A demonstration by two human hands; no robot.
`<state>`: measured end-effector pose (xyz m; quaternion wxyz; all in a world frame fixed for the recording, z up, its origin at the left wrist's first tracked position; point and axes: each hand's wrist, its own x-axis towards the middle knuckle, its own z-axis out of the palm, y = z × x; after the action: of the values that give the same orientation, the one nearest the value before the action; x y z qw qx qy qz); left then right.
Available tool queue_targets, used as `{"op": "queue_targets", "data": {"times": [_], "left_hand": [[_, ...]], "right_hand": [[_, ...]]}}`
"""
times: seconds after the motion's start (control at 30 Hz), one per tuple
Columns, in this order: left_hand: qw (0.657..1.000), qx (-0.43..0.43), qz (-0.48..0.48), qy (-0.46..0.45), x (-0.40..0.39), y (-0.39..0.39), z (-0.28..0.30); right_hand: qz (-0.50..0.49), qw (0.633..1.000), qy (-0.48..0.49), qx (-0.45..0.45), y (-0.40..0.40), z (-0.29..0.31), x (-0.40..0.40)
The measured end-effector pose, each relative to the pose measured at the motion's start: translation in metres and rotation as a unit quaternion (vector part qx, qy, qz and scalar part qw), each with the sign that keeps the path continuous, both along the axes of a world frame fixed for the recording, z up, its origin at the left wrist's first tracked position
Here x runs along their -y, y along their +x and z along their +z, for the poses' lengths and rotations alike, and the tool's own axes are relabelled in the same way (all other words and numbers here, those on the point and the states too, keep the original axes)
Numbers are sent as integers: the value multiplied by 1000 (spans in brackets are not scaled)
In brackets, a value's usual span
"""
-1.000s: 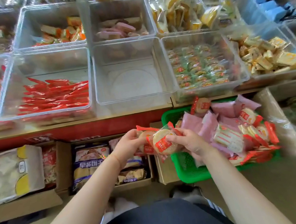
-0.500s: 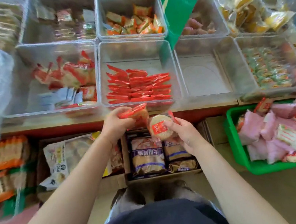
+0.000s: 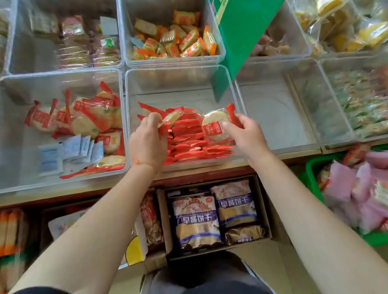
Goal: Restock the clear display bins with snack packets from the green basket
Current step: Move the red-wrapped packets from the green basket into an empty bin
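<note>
Head view shows the right hand (image 3: pixel 246 136) with its grip pinching a round rice-cracker packet (image 3: pixel 216 126) with red ends, held over the right side of the middle clear bin (image 3: pixel 177 78); the left hand (image 3: pixel 146 144) has its grip closed round a second packet (image 3: pixel 170 119), seen edge-on, over the bin's left side. Beneath both lies a layer of red packets (image 3: pixel 190 145) on the bin floor. A hanging green sign (image 3: pixel 248 12) overlaps the bin's far right corner. Just left, another bin (image 3: pixel 10 139) holds similar crackers and pale blue sachets (image 3: pixel 68 153). The green basket (image 3: pixel 314 174), heaped with pink and red packets, sits lower right, below the desk edge (image 3: pixel 191 172).
</note>
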<state>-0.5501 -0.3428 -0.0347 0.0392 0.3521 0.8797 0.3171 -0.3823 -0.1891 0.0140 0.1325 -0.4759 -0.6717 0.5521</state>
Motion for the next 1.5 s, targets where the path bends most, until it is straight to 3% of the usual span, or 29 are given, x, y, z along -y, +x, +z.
{"op": "queue_targets", "data": {"times": [0.07,0.17,0.27,0.43,0.67,0.77,0.87,0.93,1.03,1.1,1.2,1.37,1.5], "left_hand": [[1000,-5,20,-18,-3,0,-10],[999,-5,43,-11,-4,0,-18],[998,-22,39,-34,-5,1,-19],[995,-45,28,-85,-7,2,-19],[995,-49,27,-86,-8,1,-23],[995,-50,22,-87,-7,1,-24],[994,-55,21,-87,-7,0,-24],[995,-50,22,-89,-8,1,-24],[996,-40,22,-78,-9,2,-23],[996,-40,18,-75,-9,2,-23],[997,-19,19,-77,-9,2,-21],[992,-31,-8,-118,-7,6,-15],[984,-25,-11,-178,-10,19,-14]], "right_hand": [[43,986,154,51,-20,-2,-21],[96,916,366,130,-49,-14,-50],[151,850,476,164,-73,-35,-71],[301,770,476,300,-100,-58,-81],[398,731,366,416,-114,-57,-73],[383,757,343,404,-120,-57,-70],[362,817,360,267,-124,-46,-55],[414,810,372,186,-122,-35,-35],[484,767,388,166,-117,-29,-5],[472,757,431,133,-113,-31,6],[395,784,474,72,-108,-30,-3],[244,886,387,73,-84,-7,-46],[184,896,356,190,-74,-3,-77]]}}
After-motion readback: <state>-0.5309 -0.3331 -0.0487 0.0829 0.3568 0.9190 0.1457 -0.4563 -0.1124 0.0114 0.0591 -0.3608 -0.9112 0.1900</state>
